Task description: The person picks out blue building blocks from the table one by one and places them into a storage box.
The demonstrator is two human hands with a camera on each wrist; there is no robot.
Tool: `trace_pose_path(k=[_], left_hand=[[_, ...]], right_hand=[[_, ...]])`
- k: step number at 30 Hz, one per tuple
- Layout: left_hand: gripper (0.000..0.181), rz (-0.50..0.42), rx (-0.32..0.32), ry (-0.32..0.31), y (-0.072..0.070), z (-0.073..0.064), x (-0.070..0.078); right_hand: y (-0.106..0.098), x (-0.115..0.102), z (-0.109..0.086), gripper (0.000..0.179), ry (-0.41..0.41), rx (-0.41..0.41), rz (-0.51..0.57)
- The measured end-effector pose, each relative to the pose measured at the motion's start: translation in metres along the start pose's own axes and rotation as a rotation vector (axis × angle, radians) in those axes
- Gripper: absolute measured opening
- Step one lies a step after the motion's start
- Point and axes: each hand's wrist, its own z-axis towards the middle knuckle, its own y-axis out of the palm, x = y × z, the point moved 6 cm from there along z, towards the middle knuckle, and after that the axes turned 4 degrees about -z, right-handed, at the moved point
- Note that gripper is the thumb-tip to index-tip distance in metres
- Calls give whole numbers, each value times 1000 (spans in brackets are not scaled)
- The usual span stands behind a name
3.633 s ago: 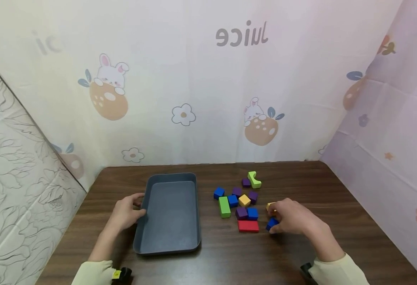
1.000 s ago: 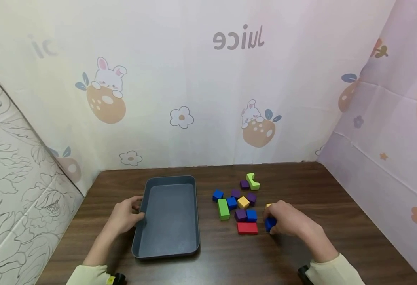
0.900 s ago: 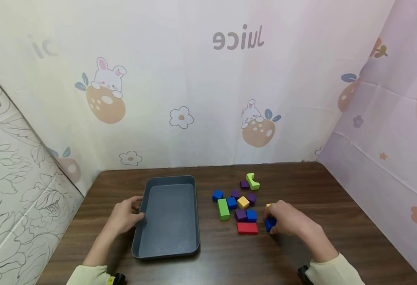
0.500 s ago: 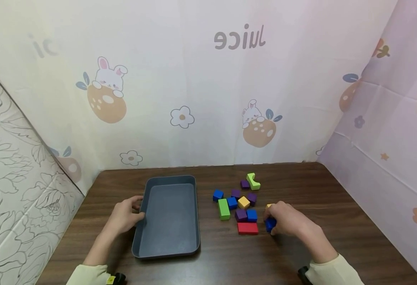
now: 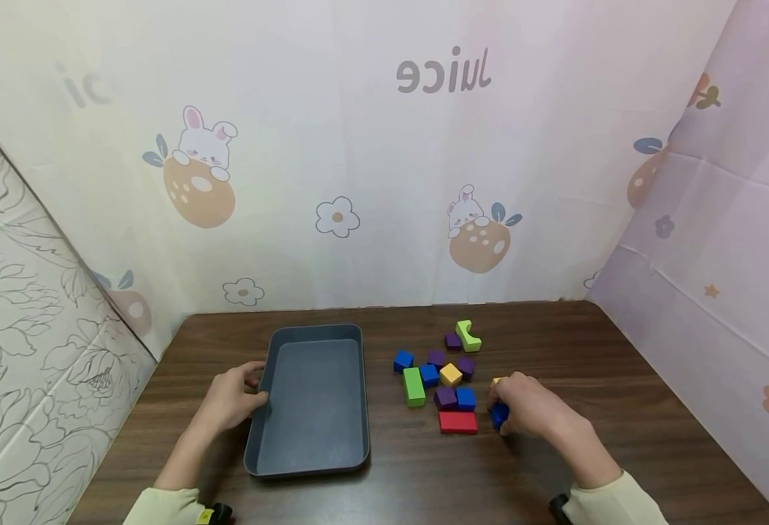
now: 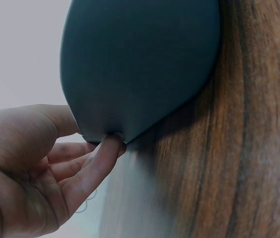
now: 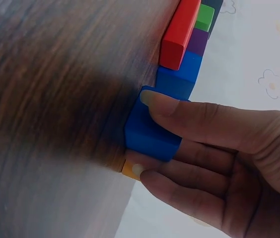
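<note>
My left hand [image 5: 232, 397] pinches the left rim of a dark grey rectangular tray [image 5: 312, 405]. The left wrist view shows the thumb and fingertips at the edge of the tray wall [image 6: 140, 64]. At the right of the block group, my right hand [image 5: 532, 408] grips a blue block [image 5: 499, 415]. Its thumb lies on the near face of the blue block [image 7: 152, 126] in the right wrist view, with fingers behind it. A yellow block [image 7: 130, 169] sits just beyond, mostly hidden by the fingers.
Between tray and right hand lie a red flat block [image 5: 458, 423], a green block [image 5: 414, 386], a yellow cube [image 5: 450, 375] and several blue and purple blocks. A light green notched block [image 5: 468, 337] lies farther back. Patterned cloth rises behind the table [image 5: 411, 488].
Since the earliest frame, my right fingers have drawn in around the blue block, which has turned slightly. During the last second both hands stay almost still; the left hand keeps its place at the tray.
</note>
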Motion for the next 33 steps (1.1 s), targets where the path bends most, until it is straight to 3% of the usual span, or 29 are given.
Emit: trace_pose_path(k=[19,33], left_hand=[[59,1,-3,-3,0,-1,1],[58,-6,-11,-11,0,-1,2]], right_hand=[[-7,-4,-6,30,-23,29,-40],[-30,-26,-9,29,-80,101,-52]])
